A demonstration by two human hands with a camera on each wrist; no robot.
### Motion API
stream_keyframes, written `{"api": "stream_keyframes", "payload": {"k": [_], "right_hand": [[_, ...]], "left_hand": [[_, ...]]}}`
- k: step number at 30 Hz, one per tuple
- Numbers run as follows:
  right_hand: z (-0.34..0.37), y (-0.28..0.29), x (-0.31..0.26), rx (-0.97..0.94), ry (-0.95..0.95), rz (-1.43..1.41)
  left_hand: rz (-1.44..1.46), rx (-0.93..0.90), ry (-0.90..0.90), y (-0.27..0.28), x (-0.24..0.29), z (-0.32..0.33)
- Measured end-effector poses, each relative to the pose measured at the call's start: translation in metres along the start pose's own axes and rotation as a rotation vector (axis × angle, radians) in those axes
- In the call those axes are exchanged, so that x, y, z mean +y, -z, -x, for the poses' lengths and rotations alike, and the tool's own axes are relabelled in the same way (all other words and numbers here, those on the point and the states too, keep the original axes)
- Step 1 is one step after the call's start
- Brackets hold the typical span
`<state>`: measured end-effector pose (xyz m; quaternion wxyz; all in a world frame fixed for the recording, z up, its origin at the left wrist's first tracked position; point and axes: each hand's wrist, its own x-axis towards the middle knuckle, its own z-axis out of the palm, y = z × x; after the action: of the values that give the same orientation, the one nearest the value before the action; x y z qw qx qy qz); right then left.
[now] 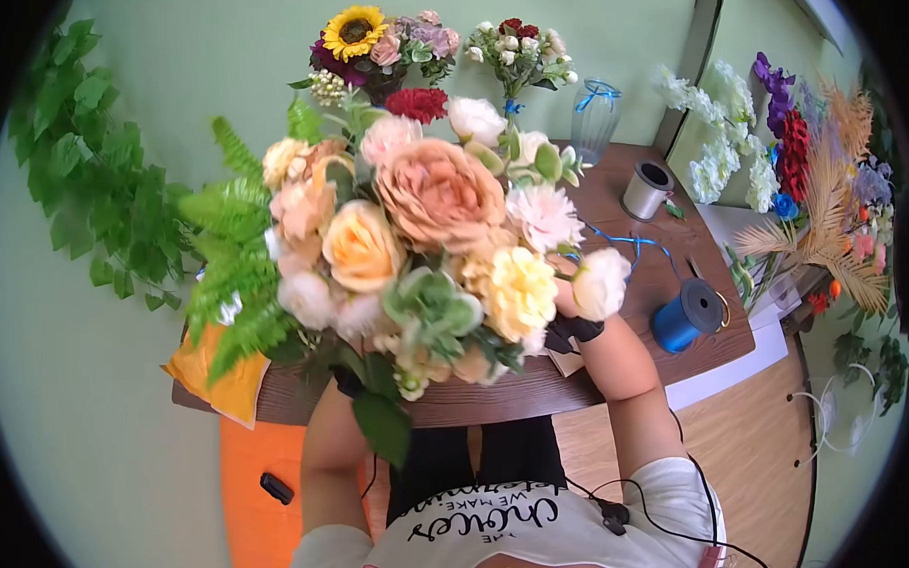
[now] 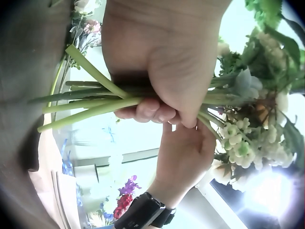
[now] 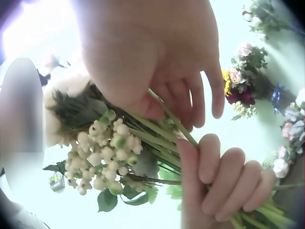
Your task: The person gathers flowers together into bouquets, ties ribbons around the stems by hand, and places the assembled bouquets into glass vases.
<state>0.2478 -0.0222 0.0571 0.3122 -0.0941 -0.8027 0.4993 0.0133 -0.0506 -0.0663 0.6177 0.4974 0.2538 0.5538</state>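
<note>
A large bouquet [image 1: 441,194] of roses, peonies and fern fills the middle of the head view and hides my left hand there. In the left wrist view my left hand [image 2: 164,57] grips the bundle of green stems [image 2: 86,105], whose cut ends stick out to the left. My right hand [image 3: 152,57] is around the upper stems [image 3: 162,138], just below the flower heads and close to my left hand; its fingers are extended and spread, with the thumb against the stems. White berries [image 3: 105,152] hang beside it. A white flower [image 1: 603,284] stands out at the bouquet's right.
On the brown table [image 1: 663,247] are a blue ribbon spool [image 1: 684,318], a silver spool [image 1: 648,189], a glass vase [image 1: 596,119] and two smaller bouquets [image 1: 391,51] at the back. A yellow packet [image 1: 217,372] lies at left. More flowers [image 1: 822,201] stand at right.
</note>
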Motion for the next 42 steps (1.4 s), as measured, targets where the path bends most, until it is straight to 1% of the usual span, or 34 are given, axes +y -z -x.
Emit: {"api": "stream_keyframes", "payload": {"k": [7,13,17,34,42], "right_hand": [[0.014,0.002,0.001,-0.029,-0.116,-0.052],[0.068,-0.005,0.006,-0.048,-0.306,-0.096],[0.093,-0.011,0.006,-0.021,-0.384,-0.124],[0.119,-0.020,0.005,0.058,-0.488,-0.194],[0.105,-0.018,0.013,0.138,-0.467,-0.260]], "left_hand": [[0.005,0.000,0.022,0.003,-0.004,0.003],[0.005,-0.008,0.039,0.004,-0.004,0.003],[0.010,-0.019,0.053,0.004,-0.004,0.004],[0.032,-0.038,0.089,0.006,-0.005,0.005],[0.045,-0.075,0.107,0.005,-0.006,0.004]]}}
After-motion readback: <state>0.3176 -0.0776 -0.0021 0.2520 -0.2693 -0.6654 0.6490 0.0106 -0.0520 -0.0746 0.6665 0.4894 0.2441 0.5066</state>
